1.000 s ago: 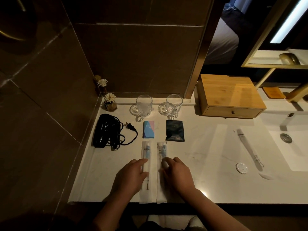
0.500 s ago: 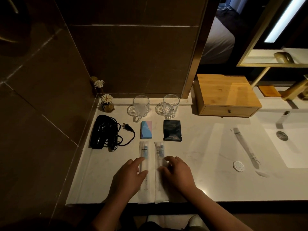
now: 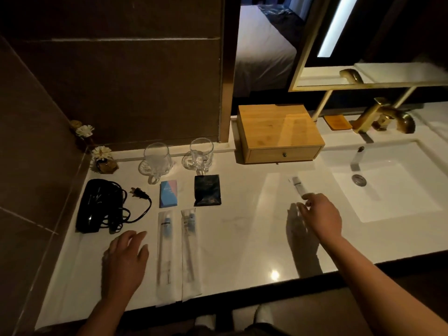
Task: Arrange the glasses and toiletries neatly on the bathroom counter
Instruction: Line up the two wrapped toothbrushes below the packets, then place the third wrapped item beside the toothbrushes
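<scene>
One loose wrapped stick (image 3: 298, 187) beside right hand (image 3: 321, 214), fingers apart: looks light, slippery; pinch mid-length. Left hand (image 3: 126, 260) splayed, empty.

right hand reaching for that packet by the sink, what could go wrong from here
The right hand is over the long packet, which lies loose near the sink; a clumsy nudge might slide it toward the basin. The left hand rests close beside the two wrapped toothbrushes, so shifting it could knock the pair out of line. The dim light makes the clear wrapper hard to see.
</scene>
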Tool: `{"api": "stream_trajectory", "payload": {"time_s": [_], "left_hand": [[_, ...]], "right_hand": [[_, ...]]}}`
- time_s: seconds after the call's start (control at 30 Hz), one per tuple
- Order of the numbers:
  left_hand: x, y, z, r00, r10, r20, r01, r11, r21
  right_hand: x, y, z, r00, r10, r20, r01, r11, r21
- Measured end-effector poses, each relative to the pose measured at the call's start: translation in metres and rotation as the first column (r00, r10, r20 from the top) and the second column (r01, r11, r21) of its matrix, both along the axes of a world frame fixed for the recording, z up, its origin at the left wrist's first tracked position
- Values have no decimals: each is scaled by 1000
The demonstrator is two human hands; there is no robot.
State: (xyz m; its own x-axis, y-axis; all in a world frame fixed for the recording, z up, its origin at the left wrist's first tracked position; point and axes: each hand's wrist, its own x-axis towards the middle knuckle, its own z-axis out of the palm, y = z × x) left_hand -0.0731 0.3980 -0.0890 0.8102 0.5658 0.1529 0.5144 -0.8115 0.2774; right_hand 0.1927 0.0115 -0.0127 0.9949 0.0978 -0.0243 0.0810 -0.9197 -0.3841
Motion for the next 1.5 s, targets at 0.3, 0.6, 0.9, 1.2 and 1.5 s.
{"api": "stream_trajectory", "payload": {"time_s": [0.3,0.6,0.9,1.2,1.5], "left_hand": [[-6,-7,-7,997,47,-62,-44,998,49],[-7,-8,1,995,59,-81,-58,998,10],[-7,-9,4,995,43,-91,-43,999,1],[-8,-6,3,992,37,-118,-38,999,-8],[-9,-5,2,993,38,-108,-39,999,-4]], "right_hand": [[39,-22,-26,998,34,-48,-45,966,-253],[54,-24,-11,960,-109,-258,82,990,-116],[11,24,34,976,72,-204,-52,993,102],[-44,92,38,961,254,-107,-245,965,91],[-129,144,5,872,362,-329,-279,921,273]]}}
